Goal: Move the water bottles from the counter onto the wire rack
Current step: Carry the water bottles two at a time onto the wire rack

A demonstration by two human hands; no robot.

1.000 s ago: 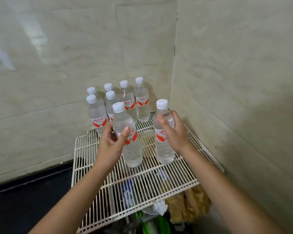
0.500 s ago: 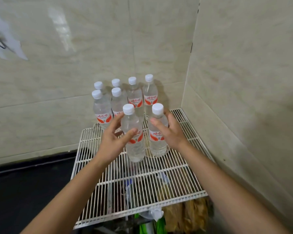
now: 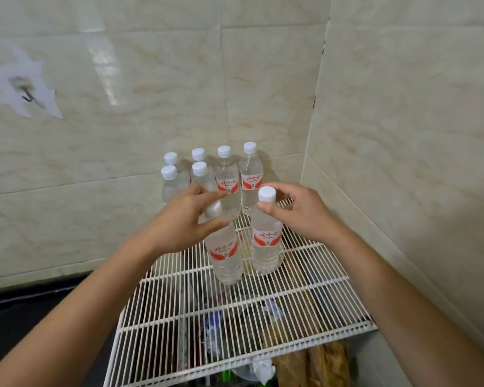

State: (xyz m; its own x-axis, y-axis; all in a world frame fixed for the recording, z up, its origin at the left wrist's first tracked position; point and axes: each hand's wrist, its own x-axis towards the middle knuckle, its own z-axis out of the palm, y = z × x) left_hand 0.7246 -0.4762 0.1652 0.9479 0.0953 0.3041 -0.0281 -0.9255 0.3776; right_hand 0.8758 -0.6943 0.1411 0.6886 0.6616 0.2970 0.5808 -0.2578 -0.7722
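Two clear water bottles with white caps and red-and-white labels stand at the front of the group on the white wire rack [image 3: 313, 311]. My left hand [image 3: 179, 222] wraps thumb and fingers around the neck of the left front bottle [image 3: 225, 255], which leans slightly. My right hand [image 3: 305, 213] pinches the neck of the right front bottle [image 3: 266, 241] just under its cap. Several more bottles [image 3: 227, 180] stand upright in two rows behind them, against the back wall.
Tiled walls close in the rack at the back and on the right [image 3: 403, 163]. A dark counter [image 3: 25, 317] lies to the left, lower down. Under the rack's wires sit bags and other packed items [image 3: 313, 364]. The rack's near half holds nothing.
Both hands carried the two front bottles back toward the group and set them on the rack. The hands slid from the bottles' bodies up to their necks.
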